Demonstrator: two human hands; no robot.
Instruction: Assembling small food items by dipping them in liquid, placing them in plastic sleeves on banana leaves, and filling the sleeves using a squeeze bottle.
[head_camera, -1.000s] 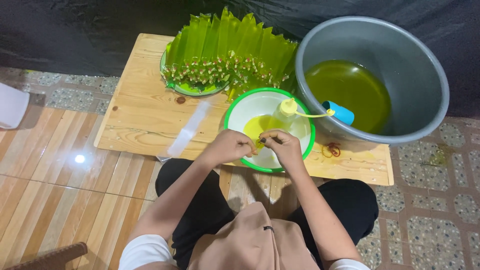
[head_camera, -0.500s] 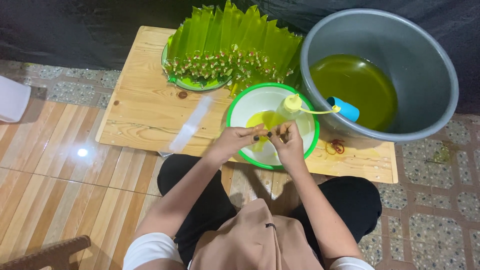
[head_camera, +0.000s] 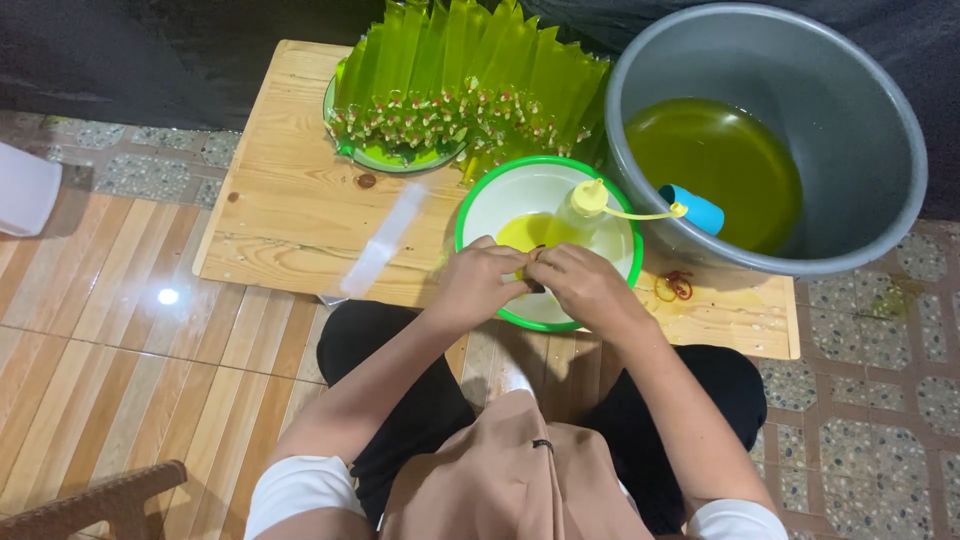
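Note:
My left hand (head_camera: 478, 282) and my right hand (head_camera: 588, 285) meet over the near side of a white bowl with a green rim (head_camera: 480, 205). Their fingertips pinch the neck of a thin plastic bag (head_camera: 527, 238) holding yellow-green liquid, which lies in the bowl. A dark band sits at the pinch point. A squeeze bottle with a yellow cap and long spout (head_camera: 585, 205) stands in the bowl just beyond my right hand.
A low wooden table (head_camera: 290, 200) carries a green plate of several tied green-filled bags (head_camera: 450, 95), a stack of empty clear bags (head_camera: 380, 245) and red rubber bands (head_camera: 675, 287). A grey basin of green liquid (head_camera: 850, 120) with a blue-handled scoop (head_camera: 693, 208) stands at right.
Both hands stay over the bowl's near rim, fingers drawn closer together around the bag's neck. The view has shifted slightly; nothing else on the table moved.

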